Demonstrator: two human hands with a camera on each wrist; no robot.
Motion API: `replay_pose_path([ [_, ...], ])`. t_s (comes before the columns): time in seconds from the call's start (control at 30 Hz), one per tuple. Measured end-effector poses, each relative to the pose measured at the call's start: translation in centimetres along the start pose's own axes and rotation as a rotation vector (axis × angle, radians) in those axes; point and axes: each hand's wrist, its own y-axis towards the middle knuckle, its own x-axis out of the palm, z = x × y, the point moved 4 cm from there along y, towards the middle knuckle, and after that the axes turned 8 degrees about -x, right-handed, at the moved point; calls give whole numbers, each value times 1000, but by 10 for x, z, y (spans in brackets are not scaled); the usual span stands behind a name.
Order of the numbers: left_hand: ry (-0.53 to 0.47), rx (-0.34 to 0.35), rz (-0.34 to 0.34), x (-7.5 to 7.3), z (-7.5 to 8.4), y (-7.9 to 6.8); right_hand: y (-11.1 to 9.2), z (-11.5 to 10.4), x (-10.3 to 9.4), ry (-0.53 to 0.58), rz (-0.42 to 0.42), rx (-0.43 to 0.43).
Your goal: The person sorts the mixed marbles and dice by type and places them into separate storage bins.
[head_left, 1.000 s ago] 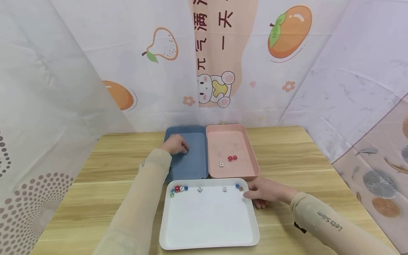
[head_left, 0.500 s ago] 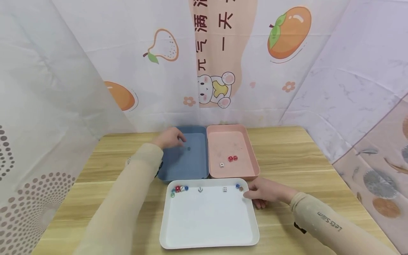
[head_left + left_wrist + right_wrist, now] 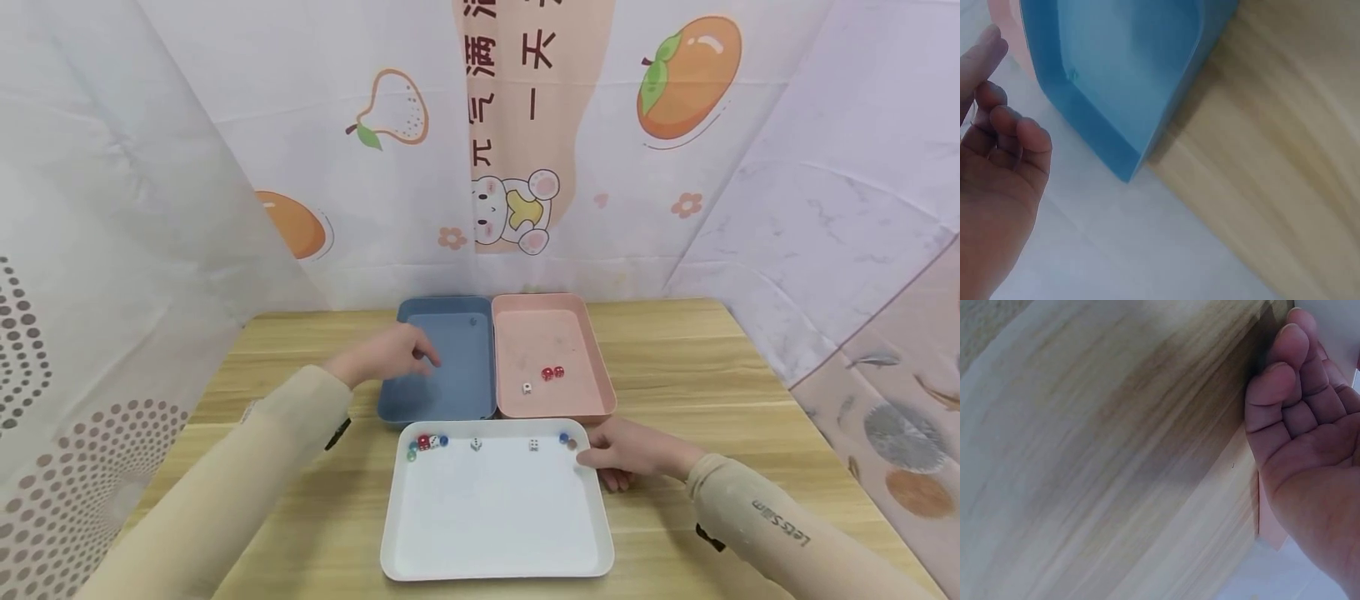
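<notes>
My left hand (image 3: 393, 352) hovers over the left part of the blue tray (image 3: 457, 392), fingers loosely bent and holding nothing. In the left wrist view its palm and fingertips show beside the tray's corner. A small marble (image 3: 473, 321) lies in that tray's far right corner. My right hand (image 3: 633, 450) holds the right rim of the white tray (image 3: 498, 517), thumb over the edge and fingers outside. Along the white tray's far side sit a red die (image 3: 423, 442), white dice (image 3: 476, 445), blue marbles (image 3: 564, 437), a green marble (image 3: 411, 456) and a brown marble (image 3: 572, 445).
A pink tray (image 3: 555, 329) stands against the blue tray's right side, behind the white one. Inside it are two red dice (image 3: 547, 374) and a white die (image 3: 527, 388). Wooden tabletop (image 3: 675, 358) surrounds the trays, and a printed cloth (image 3: 600, 242) hangs behind.
My left hand has let go of a marble in the blue tray and drawn back left and nearer. The marble has rolled to the far right corner. My right hand stays put.
</notes>
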Motion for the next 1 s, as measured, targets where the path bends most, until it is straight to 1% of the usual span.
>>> replay_pose_path([
  [0.13, 8, 38, 17, 17, 3, -11, -1, 2, 0, -21, 5, 13],
  [0.23, 2, 78, 10, 29, 6, -20, -2, 4, 1, -28, 6, 18],
  [0.33, -8, 109, 11, 37, 10, -29, -1, 4, 1, -18, 4, 12],
  [0.47, 7, 142, 31, 44, 12, -42, 0, 3, 0, 7, 2, -10],
  [0.53, 19, 142, 33, 48, 12, -48, 0, 2, 0, 14, 1, -17],
  [0.7, 30, 126, 32, 55, 8, -60, 0, 1, 0, 9, 4, -1],
  [0.87, 8, 100, 29, 61, 2, -64, 0, 2, 0, 27, 0, 7],
  [0.93, 21, 92, 21, 64, 0, -65, 0, 1, 0, 32, -1, 6],
  [1.0, 48, 100, 18, 66, 0, -67, 0, 1, 1, 31, -1, 7],
])
